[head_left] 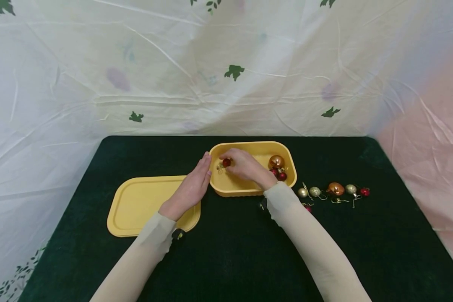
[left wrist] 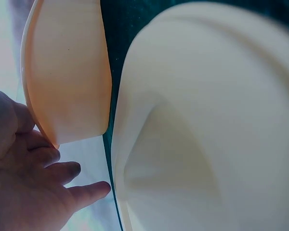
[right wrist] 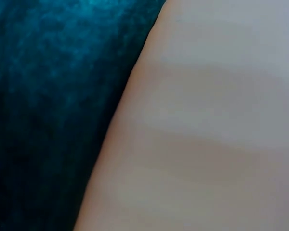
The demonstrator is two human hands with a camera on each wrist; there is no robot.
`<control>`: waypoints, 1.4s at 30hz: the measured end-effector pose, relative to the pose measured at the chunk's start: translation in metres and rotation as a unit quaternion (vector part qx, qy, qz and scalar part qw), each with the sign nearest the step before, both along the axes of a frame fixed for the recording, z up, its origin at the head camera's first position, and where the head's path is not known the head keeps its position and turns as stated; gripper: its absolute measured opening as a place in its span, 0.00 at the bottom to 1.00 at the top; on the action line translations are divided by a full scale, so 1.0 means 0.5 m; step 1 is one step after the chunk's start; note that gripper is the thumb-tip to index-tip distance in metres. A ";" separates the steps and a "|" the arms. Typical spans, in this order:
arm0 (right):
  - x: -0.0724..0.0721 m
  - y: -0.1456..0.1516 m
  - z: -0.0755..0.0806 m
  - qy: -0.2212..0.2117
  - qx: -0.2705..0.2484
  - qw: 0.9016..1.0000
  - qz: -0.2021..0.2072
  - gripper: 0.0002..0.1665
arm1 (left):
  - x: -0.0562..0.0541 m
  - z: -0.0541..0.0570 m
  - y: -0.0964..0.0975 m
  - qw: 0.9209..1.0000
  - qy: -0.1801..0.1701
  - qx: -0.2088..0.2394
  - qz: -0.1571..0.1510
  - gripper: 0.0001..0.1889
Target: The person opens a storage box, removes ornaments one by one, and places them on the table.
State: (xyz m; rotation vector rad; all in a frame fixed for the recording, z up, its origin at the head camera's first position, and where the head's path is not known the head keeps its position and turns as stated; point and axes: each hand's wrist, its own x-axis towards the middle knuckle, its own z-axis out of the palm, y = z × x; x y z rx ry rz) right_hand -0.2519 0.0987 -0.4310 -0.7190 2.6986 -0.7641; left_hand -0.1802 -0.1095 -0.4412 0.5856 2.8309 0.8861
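In the head view a yellow rectangular box [head_left: 249, 193] stands near the back of the table. My left hand [head_left: 190, 191] rests against its left end with fingers straight; the left wrist view shows the fingertips [left wrist: 70, 171] at the box wall [left wrist: 70, 72]. My right hand [head_left: 245, 165] reaches inside the box and pinches a small red bauble [head_left: 226, 162] at the left side. Inside at the right lie a large copper bauble [head_left: 276, 162] and small red baubles [head_left: 282, 176]. The box's pale wall [right wrist: 207, 106] fills much of the right wrist view, hiding the hand there.
A yellow lid [head_left: 147, 205] lies flat left of the box, partly under the left forearm. Right of the box a row of gold, copper and red baubles [head_left: 335, 189] with gold strings rests on the dark green cloth. A red bauble [head_left: 308, 208] lies beside the right sleeve.
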 end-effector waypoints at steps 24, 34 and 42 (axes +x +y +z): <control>0.004 0.002 -0.003 -0.002 0.002 1.000 0.001 0.22 | 0.003 0.001 -0.002 1.000 -0.002 -0.005 0.004 0.31; 0.007 0.003 -0.001 0.012 -0.003 1.000 -0.002 0.19 | 0.001 0.003 -0.001 1.000 -0.007 0.001 0.004 0.31; 0.018 0.015 0.009 0.024 -0.031 0.999 -0.006 0.19 | 0.001 0.010 0.000 1.000 -0.006 -0.004 0.006 0.31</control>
